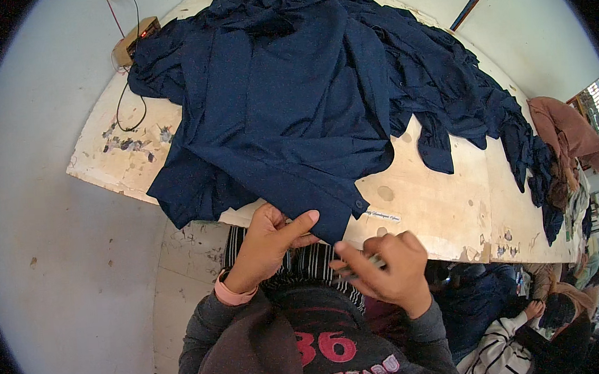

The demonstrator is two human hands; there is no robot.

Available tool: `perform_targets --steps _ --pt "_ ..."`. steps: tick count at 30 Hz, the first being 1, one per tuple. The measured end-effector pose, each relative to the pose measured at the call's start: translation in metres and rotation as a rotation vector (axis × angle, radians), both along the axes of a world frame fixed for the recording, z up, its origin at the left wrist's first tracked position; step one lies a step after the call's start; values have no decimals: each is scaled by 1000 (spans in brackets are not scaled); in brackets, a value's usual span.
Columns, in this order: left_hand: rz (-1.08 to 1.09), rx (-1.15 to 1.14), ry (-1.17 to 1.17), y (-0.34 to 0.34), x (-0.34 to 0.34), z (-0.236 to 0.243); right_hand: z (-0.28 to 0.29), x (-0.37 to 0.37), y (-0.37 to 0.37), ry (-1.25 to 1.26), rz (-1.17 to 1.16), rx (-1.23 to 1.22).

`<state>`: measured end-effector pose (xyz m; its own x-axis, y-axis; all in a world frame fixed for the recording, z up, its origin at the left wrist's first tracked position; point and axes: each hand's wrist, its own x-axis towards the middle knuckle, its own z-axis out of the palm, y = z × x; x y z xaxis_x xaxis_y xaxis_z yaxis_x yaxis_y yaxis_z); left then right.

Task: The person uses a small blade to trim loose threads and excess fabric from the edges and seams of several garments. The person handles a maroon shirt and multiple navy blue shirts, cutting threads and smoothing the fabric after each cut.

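A navy blue garment (293,97) lies spread over the near part of the table, and one corner of it hangs past the front edge. My left hand (265,241) pinches that corner between thumb and fingers; a pink band circles the wrist. Just right of the corner, my right hand (392,267) is closed around a small greyish object (354,270), too blurred to name. This hand is slightly apart from the cloth. A small round button-like mark (359,204) shows near the edge of the held part.
More navy garments (437,73) are heaped along the pale, worn table (440,212) to the right. A brown box (135,42) with a cable is at the back left, beside the wall. Other people (567,133) sit or stand at the right.
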<state>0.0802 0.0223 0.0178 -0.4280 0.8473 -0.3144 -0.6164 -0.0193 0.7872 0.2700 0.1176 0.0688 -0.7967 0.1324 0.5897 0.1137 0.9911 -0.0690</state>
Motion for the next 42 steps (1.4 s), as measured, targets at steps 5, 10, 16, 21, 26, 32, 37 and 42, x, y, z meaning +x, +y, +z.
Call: perform_targets --steps 5,10,16,21,26,32,37,42 --pt "-49 -24 60 4 -6 -6 -33 4 2 69 50 192" --pt "-72 -17 128 3 -23 -27 -38 20 5 315 225 -425" --pt "-12 79 -32 1 -12 -6 -32 15 1 239 -279 -676" --pt "-123 -9 1 -5 -14 -14 -38 18 8 211 -445 -792" --pt "-88 22 1 -5 -10 -8 -35 10 12 207 -396 -710" --pt "-42 31 -65 -5 -5 -7 -40 0 13 203 -391 -608" --pt "-181 25 -84 -13 -7 -13 -53 -9 9 569 -239 -963" --pt "-212 108 -138 -21 17 -27 -51 25 40 50 -125 -381"
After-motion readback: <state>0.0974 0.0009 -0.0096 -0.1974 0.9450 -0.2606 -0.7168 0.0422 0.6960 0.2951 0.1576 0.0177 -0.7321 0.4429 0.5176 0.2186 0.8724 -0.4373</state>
